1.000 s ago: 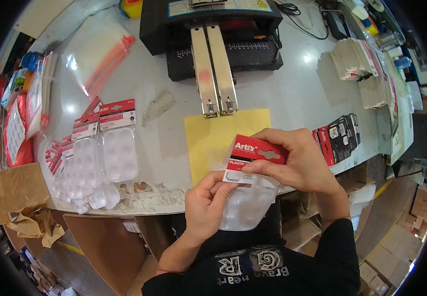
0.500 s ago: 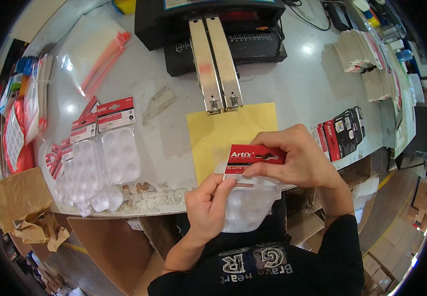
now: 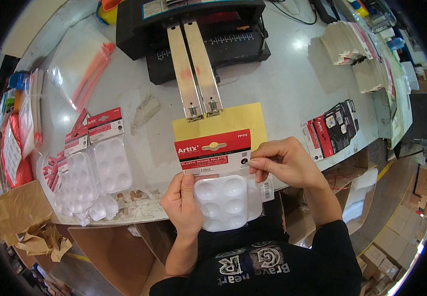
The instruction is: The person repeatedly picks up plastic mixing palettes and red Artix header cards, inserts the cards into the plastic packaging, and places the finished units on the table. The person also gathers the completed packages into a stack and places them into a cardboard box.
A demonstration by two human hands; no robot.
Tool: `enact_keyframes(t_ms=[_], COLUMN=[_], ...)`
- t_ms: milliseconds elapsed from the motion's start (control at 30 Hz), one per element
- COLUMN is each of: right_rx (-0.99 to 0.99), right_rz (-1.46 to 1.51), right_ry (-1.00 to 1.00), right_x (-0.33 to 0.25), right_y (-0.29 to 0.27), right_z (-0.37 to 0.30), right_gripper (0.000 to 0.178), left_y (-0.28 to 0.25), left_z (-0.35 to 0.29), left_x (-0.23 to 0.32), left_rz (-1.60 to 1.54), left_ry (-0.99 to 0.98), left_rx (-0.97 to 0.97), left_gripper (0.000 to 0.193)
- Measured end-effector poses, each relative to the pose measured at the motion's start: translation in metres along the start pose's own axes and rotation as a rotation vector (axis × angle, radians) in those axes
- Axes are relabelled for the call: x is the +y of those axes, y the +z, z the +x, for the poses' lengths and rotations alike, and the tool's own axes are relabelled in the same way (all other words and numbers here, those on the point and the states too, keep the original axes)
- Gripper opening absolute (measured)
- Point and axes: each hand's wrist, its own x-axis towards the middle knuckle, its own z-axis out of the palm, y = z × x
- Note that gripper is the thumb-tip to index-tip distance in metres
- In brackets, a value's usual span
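Note:
Between my hands, at the table's front edge, a white plastic paint palette (image 3: pixel 222 203) with round wells hangs in a clear bag below a red, black and white header card (image 3: pixel 213 152). My left hand (image 3: pixel 184 204) pinches the card's lower left corner, thumb on top. At the card's right edge, my right hand (image 3: pixel 285 162) pinches it between thumb and fingers. The card faces up, spread flat over a yellow sheet (image 3: pixel 250 118). Just beyond it, the two metal arms (image 3: pixel 193 74) of a black stapling machine (image 3: pixel 243 44) reach toward me.
Packaged palettes (image 3: pixel 110 165) lie piled at left, near clear plastic bags (image 3: pixel 82 64). Folded header cards (image 3: pixel 329 129) are fanned out at right, with bundled card stacks (image 3: pixel 346 47) behind. Brown paper (image 3: pixel 18 197) and cardboard boxes (image 3: pixel 110 251) stand below the table edge.
The header card has been turned flat and now shows its whole front, with the palette hanging straight below. My right hand has moved from the card's top to its right edge. The view has shifted slightly.

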Motion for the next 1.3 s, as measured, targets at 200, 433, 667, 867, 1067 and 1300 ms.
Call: enact_keyframes(t_ms=[200, 433, 667, 867, 1067, 1300], right_rx=[0.03, 0.066, 0.3, 0.416, 0.539, 1.169], right_rz=[-0.032, 0.102, 0.361, 0.329, -0.107, -1.271], right_ry=[0.023, -0.033, -0.053, -0.131, -0.353, -0.106], right_x=[0.001, 0.014, 0.026, 0.041, 0.044, 0.081], right_y=[0.006, 0.019, 0.039, 0.038, 0.016, -0.075], right_z=[0.0, -0.009, 0.054, 0.079, 0.064, -0.047], right_gripper=[0.016, 0.014, 0.016, 0.016, 0.018, 0.044], left_y=[0.001, -0.003, 0.011, 0.012, -0.008, -0.111], left_z=[0.005, -0.002, 0.055, 0.089, 0.087, 0.068], left_x=[-0.002, 0.004, -0.007, -0.026, -0.035, 0.002], left_rz=[0.02, 0.036, 0.141, 0.163, 0.52, 1.183], left_ry=[-0.002, 0.001, 0.057, 0.086, 0.282, 0.234], left_rx=[0.006, 0.006, 0.027, 0.014, 0.02, 0.568], left_gripper=[0.027, 0.028, 0.031, 0.033, 0.036, 0.027])
